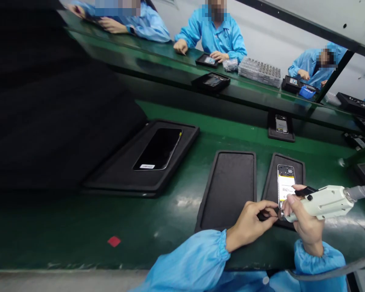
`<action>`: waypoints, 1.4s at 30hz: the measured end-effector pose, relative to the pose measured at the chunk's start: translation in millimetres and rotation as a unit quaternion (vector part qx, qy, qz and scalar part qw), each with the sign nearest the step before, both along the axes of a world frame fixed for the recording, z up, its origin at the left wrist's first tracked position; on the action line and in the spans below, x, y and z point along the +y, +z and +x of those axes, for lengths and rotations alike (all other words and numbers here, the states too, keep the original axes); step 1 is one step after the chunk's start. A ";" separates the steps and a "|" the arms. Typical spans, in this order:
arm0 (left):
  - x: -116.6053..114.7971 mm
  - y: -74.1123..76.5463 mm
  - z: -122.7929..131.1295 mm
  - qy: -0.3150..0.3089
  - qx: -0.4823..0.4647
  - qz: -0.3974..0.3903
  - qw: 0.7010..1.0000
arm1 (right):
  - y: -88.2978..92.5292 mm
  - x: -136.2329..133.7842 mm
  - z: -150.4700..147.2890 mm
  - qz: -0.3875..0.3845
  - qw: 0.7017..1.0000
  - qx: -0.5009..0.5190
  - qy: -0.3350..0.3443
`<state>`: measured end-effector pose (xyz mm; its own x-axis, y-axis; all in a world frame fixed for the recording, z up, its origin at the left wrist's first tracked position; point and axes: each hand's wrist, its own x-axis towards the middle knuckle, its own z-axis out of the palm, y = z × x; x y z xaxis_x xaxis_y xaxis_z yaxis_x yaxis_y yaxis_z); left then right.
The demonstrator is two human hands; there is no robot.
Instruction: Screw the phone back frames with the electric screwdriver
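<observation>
A phone with its back off (286,187), showing a white label panel and a dark upper board, lies in a black tray (269,182). My right hand (307,223) is wrapped round a pale air gun (330,201) with a ribbed hose. The gun's nozzle end points left, at the phone's lower end. My left hand (252,223) is bent in from the left, its thumb and forefinger nearly together by the phone's lower left corner. Whether anything is pinched there I cannot make out. The phone's lower end is partly hidden by my fingers.
A bare black tray (231,190) lies left of the phone's tray. Farther left, another black tray (124,178) bears a dark-screened phone (159,148). Behind stands another tray with an open phone (281,123). Co-workers in blue (213,32) sit across the raised green shelf (158,61).
</observation>
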<state>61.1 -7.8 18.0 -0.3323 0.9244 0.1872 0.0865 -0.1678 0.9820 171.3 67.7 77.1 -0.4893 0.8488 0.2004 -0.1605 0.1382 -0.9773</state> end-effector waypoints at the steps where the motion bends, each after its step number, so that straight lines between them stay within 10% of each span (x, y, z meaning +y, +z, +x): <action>1: 0.2 -0.5 0.2 0.003 -0.001 0.005 1.000 | -0.2 -0.3 0.2 0.002 1.000 0.002 0.001; 42: -0.6 -3.3 -7.1 0.012 0.015 0.004 1.000 | 2.9 14.9 -1.8 0.023 0.998 -0.033 -0.054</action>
<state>54.0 -8.5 14.7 -0.3491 0.9144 0.2047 0.1202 -0.1730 0.9776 169.5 82.6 80.0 -0.4087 0.8879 0.2110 -0.0787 0.1960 -0.9774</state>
